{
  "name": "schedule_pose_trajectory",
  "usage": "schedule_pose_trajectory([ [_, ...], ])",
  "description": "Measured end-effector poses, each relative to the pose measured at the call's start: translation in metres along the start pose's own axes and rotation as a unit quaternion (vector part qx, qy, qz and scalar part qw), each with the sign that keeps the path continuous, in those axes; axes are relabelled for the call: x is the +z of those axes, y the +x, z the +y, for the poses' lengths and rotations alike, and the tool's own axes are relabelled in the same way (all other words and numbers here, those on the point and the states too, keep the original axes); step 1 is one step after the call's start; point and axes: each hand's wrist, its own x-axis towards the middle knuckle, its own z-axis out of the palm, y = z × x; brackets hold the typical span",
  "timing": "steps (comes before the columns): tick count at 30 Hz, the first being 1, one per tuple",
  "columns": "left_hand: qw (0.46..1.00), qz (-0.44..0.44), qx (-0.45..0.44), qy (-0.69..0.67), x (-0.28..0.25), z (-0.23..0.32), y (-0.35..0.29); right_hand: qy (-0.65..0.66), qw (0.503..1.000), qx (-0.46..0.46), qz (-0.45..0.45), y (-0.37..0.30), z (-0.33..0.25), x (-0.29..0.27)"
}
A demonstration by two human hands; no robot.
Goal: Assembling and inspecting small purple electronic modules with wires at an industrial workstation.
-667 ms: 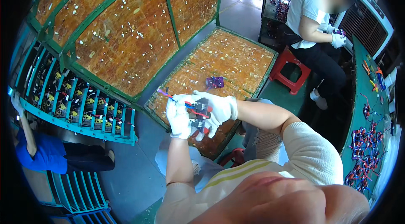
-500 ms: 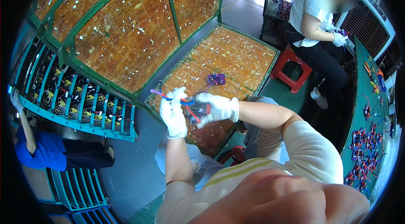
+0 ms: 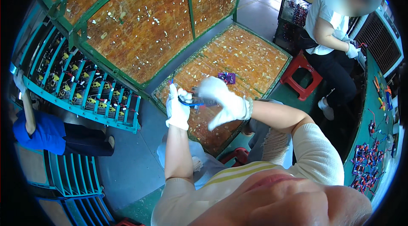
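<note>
My left hand (image 3: 177, 109), in a white glove, is closed round a bundle of blue and red wires (image 3: 194, 104). Wire ends poke out above its fingers. My right hand (image 3: 227, 103), also gloved in white, is just right of the bundle. Its thumb is spread well away from its fingers, which are smeared by motion. Part of the bundle and a small dark piece by it are behind the right fingers. Beyond my hands, a purple circuit board (image 3: 227, 78) lies on the low wooden platform (image 3: 250, 51).
A tall green-framed wooden panel (image 3: 140, 22) stands behind the platform. Left is a teal rack (image 3: 85, 94) of wired parts, near a person in blue (image 3: 42, 132). A gloved co-worker (image 3: 327, 26) is by a red stool (image 3: 301, 75). The green bench (image 3: 361, 128) at right bears wired boards (image 3: 367, 162) and pliers.
My right hand has opened, its thumb swinging away from the wires it was working on. The left hand keeps its hold. The whole view has shifted slightly.
</note>
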Motion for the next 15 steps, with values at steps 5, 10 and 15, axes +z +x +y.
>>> schedule_pose_trajectory([
  [5,0.981,-0.178,0.062,0.047,0.019,-0.006,-0.026,0.782,0.429,0.447,-0.072,-0.012,0.046,0.0],
  [10,0.935,-0.299,0.093,0.166,0.006,-0.01,-0.032,0.689,0.632,0.345,-0.088,-0.01,-0.006,0.008],
  [15,0.973,-0.064,0.138,0.171,0.037,-0.013,-0.036,0.557,0.713,0.373,0.206,-0.013,0.02,0.023],
])
